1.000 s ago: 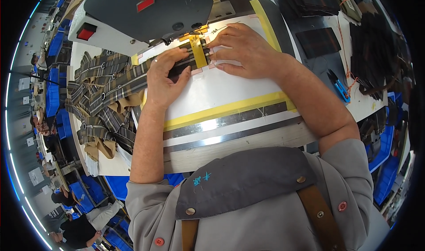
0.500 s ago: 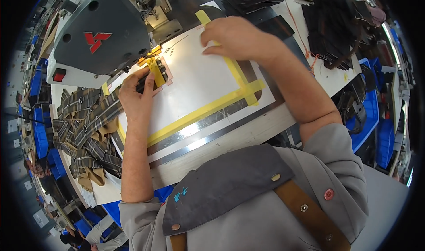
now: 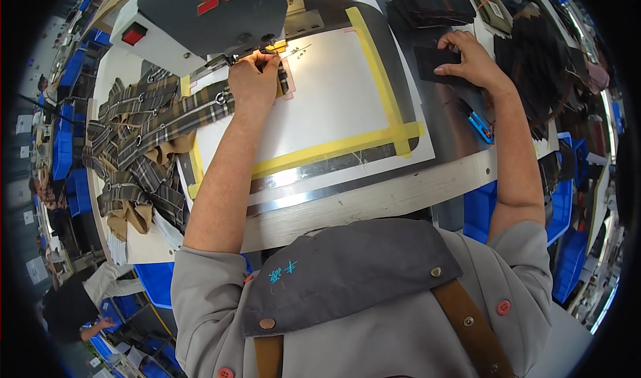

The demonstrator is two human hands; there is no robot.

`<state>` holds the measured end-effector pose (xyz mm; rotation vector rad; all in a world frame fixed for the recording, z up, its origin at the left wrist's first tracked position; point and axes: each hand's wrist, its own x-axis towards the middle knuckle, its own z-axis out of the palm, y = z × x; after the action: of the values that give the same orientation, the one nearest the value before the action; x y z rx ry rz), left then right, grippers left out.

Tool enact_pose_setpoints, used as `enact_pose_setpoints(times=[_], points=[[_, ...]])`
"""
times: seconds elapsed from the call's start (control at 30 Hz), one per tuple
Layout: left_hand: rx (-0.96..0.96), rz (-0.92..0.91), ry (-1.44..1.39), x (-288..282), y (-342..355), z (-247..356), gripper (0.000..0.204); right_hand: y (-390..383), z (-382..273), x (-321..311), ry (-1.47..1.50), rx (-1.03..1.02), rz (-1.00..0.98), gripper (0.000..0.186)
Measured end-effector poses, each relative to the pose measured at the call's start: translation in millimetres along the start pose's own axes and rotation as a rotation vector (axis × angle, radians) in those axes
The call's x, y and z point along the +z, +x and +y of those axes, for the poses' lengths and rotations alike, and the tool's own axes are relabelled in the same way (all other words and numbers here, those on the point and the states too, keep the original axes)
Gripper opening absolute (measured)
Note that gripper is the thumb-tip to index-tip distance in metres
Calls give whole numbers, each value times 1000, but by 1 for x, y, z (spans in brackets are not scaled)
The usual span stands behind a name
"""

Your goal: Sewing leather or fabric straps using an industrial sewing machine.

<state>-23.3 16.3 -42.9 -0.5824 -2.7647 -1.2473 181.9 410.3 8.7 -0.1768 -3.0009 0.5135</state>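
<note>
My left hand [image 3: 255, 84] is under the sewing machine head [image 3: 220, 11], its fingers closed on the end of a plaid fabric strap [image 3: 180, 115] with metal rings. Part of the strap end is hidden by the fingers. It lies on a white sheet [image 3: 327, 104] edged with yellow tape [image 3: 320, 150], by a small pink outline. My right hand [image 3: 471, 61] is over a flat dark fabric piece [image 3: 431, 64] at the right, thumb and fingers curved and apart. Nothing shows gripped between them.
Plaid straps [image 3: 133, 158] pile up at the left. A stack of dark pieces [image 3: 431, 4] stands at the back right, beside a heap of dark fabric [image 3: 534, 58]. A blue-handled cutter [image 3: 478, 123] lies nearer. Blue bins [image 3: 564, 204] stand beyond the table's right end.
My right hand has moved right, from the taped sheet to the dark fabric piece. My left hand has come closer over the strap end under the machine. The whole view has shifted.
</note>
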Motion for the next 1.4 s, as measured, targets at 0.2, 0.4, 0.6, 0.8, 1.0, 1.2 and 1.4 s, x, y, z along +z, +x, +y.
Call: enact_pose_setpoints(times=[0.2, 0.4, 0.6, 0.8, 1.0, 1.2, 1.4], points=[[207, 117, 65, -41, -24, -18, 10, 6, -12, -10, -3, 108, -65, 47], [203, 258, 184, -75, -32, -15, 17, 15, -79, -11, 251, -144, 67, 19], [386, 17, 82, -67, -41, -2, 25, 56, -147, 8, 282, -359, -35, 19], [476, -67, 106, -55, -44, -22, 32, 96, -183, 71, 476, -267, -100, 20], [550, -29, 95, -55, -48, -19, 33, 115, -190, 101, 359, -311, 8, 21], [604, -204, 194, -58, -53, -1, 42, 122, -188, 104, 298, -333, 11, 22], [575, -223, 301, -57, -53, -3, 48, 115, -187, 105, 191, -452, 77, 30]])
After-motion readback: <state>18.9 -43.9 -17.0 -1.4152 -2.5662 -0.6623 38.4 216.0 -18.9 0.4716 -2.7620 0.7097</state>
